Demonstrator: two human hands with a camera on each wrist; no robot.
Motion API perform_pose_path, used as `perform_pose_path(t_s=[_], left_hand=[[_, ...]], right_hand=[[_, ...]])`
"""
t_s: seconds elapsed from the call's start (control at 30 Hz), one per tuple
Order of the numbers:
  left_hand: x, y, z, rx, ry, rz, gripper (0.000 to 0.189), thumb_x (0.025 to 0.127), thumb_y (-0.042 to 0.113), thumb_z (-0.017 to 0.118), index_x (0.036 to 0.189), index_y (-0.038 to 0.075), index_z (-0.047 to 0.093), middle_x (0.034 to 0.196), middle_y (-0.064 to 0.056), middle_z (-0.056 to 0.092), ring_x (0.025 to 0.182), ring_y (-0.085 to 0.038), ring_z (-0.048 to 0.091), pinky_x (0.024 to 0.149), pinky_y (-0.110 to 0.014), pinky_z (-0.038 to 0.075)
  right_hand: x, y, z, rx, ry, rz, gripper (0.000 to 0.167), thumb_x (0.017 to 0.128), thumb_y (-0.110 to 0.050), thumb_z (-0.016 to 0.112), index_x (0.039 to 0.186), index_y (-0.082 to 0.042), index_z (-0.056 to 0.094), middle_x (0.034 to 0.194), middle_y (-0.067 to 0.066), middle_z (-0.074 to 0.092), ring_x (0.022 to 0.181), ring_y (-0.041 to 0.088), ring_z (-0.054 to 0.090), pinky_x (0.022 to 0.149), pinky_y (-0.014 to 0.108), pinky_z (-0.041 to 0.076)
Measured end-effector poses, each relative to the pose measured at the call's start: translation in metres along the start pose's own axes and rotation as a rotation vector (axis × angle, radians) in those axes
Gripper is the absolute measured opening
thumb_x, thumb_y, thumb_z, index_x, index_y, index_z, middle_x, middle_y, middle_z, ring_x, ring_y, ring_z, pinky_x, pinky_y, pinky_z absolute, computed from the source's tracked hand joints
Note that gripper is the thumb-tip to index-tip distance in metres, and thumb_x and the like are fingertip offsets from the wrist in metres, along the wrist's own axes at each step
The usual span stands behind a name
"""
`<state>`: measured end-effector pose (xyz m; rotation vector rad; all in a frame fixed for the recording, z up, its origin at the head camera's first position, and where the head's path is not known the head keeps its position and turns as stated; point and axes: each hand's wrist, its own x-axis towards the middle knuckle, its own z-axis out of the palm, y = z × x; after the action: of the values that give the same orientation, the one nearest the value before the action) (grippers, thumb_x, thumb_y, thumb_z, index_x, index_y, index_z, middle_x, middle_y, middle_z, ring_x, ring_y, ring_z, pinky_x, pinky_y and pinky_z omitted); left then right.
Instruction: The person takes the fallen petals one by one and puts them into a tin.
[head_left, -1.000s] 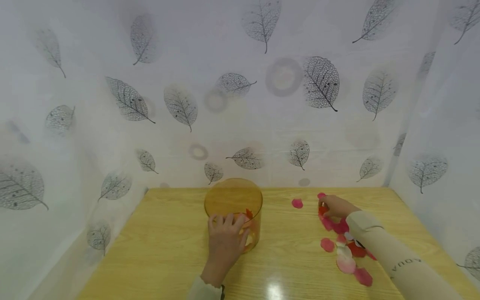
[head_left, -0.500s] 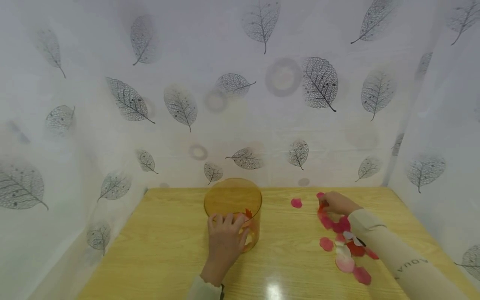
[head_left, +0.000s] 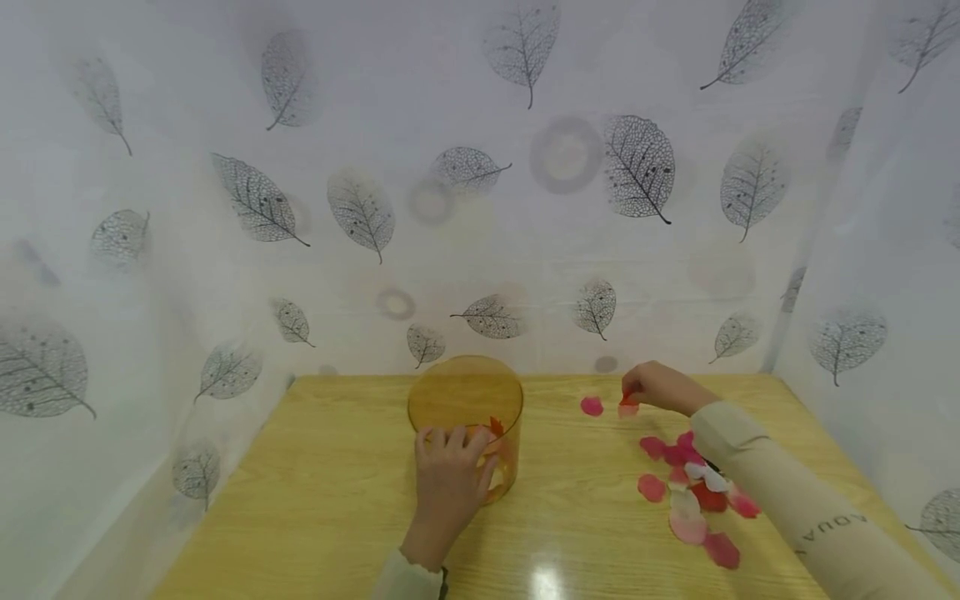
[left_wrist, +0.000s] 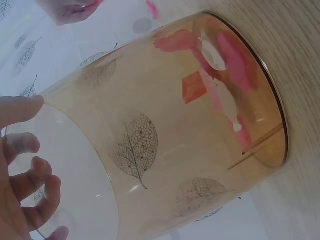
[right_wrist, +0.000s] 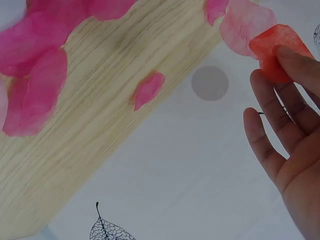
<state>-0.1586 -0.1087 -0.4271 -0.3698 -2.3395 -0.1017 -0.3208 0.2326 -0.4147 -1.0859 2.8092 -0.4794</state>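
An amber see-through glass vase (head_left: 512, 454) stands on the table, left of its middle. My left hand (head_left: 450, 483) grips the near side of the rim, fingers curled over it. Pink, red and white petals (left_wrist: 235, 62) lie at the bottom of the vase, along with thin brown lines like sticks (left_wrist: 262, 140). Toward the table's back right, my right hand (head_left: 666, 388) pinches a red petal (right_wrist: 280, 47) between thumb and fingers. A pale pink petal (right_wrist: 245, 26) hangs with it. Below that hand, several loose petals (head_left: 686, 521) are scattered in a patch.
A single pink petal (head_left: 592, 406) lies apart, between the vase and the right hand. The wooden table (head_left: 322, 500) ends at a white leaf-printed curtain (head_left: 525, 233) at the back and sides. The right sleeve (head_left: 795, 492) passes over the petal patch's right edge.
My right hand has lifted away from the top of the petal patch and shifted slightly left, carrying the red and pale pink petals. My left hand and the vase have stayed put.
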Motion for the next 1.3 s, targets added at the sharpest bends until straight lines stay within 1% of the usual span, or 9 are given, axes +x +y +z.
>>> perform_pose_path(t_s=[0.2,0.33,0.5,0.67,0.77,0.83,0.93,1.13,1.3], left_hand=[[0.000,0.000,-0.001,0.008,-0.017,0.000,0.034,0.069,0.040,0.080,0.090,0.024,0.059,0.078,0.002,0.063,0.076,-0.020,0.057,0.086,-0.048,0.043],[-0.001,0.000,0.000,0.005,-0.012,0.004,0.035,0.068,0.040,0.080,0.090,0.024,0.059,0.078,0.003,0.063,0.076,-0.020,0.057,0.086,-0.048,0.043],[-0.001,-0.001,0.001,0.002,-0.001,0.005,0.035,0.067,0.040,0.081,0.090,0.024,0.059,0.078,0.002,0.063,0.075,-0.020,0.057,0.086,-0.048,0.043],[-0.001,-0.001,0.001,0.008,-0.001,0.004,0.036,0.067,0.040,0.081,0.088,0.023,0.058,0.077,0.002,0.062,0.075,-0.020,0.057,0.086,-0.048,0.043],[-0.001,-0.001,0.001,0.008,-0.004,0.003,0.036,0.067,0.040,0.081,0.088,0.023,0.058,0.078,0.002,0.062,0.075,-0.020,0.057,0.086,-0.048,0.043],[-0.001,-0.001,0.000,-0.002,-0.003,0.001,0.035,0.067,0.040,0.081,0.089,0.023,0.058,0.077,0.002,0.063,0.075,-0.020,0.057,0.086,-0.048,0.043],[-0.001,-0.001,0.000,-0.005,0.002,0.001,0.035,0.067,0.040,0.081,0.089,0.024,0.059,0.077,0.002,0.063,0.074,-0.020,0.058,0.085,-0.048,0.043],[-0.001,-0.002,0.002,0.006,0.012,0.002,0.035,0.067,0.041,0.081,0.089,0.025,0.059,0.078,0.003,0.063,0.075,-0.020,0.058,0.086,-0.048,0.043],[-0.001,-0.001,0.005,-0.003,0.006,-0.001,0.034,0.067,0.039,0.081,0.089,0.024,0.058,0.078,0.002,0.063,0.074,-0.020,0.057,0.086,-0.048,0.042]], right_hand=[[0.003,-0.002,0.009,0.002,-0.034,-0.046,0.011,0.081,-0.002,0.066,0.073,-0.008,0.067,0.069,-0.003,0.064,0.060,0.001,0.046,0.058,0.020,0.044],[0.003,-0.001,0.015,0.006,-0.041,-0.066,0.015,0.080,-0.001,0.067,0.068,-0.009,0.061,0.063,-0.006,0.055,0.057,0.001,0.039,0.055,0.019,0.038],[0.001,0.000,0.019,0.003,-0.033,-0.062,0.023,0.079,-0.004,0.070,0.065,-0.010,0.053,0.059,-0.008,0.046,0.056,0.000,0.034,0.052,0.018,0.034],[0.002,-0.001,0.016,-0.028,-0.018,-0.062,0.021,0.079,-0.004,0.070,0.067,-0.010,0.054,0.061,-0.007,0.047,0.056,0.001,0.034,0.053,0.018,0.034],[0.003,-0.007,0.010,-0.035,0.009,-0.077,0.020,0.079,-0.004,0.070,0.069,-0.010,0.055,0.062,-0.006,0.050,0.057,0.001,0.035,0.054,0.018,0.035],[0.006,-0.015,0.004,-0.044,0.034,-0.096,0.020,0.079,-0.004,0.070,0.070,-0.011,0.054,0.063,-0.005,0.051,0.057,0.001,0.037,0.055,0.018,0.036],[0.014,-0.035,-0.010,-0.055,0.068,-0.123,0.018,0.080,-0.003,0.070,0.072,-0.011,0.055,0.066,-0.005,0.056,0.060,0.002,0.044,0.058,0.021,0.042],[0.038,-0.089,-0.043,-0.084,0.107,-0.151,0.012,0.083,-0.004,0.067,0.080,-0.015,0.061,0.078,-0.004,0.065,0.069,0.007,0.056,0.067,0.028,0.049],[0.058,-0.134,-0.050,-0.069,0.135,-0.246,0.009,0.083,-0.005,0.066,0.083,-0.013,0.064,0.081,-0.002,0.067,0.074,0.011,0.060,0.071,0.029,0.051]])
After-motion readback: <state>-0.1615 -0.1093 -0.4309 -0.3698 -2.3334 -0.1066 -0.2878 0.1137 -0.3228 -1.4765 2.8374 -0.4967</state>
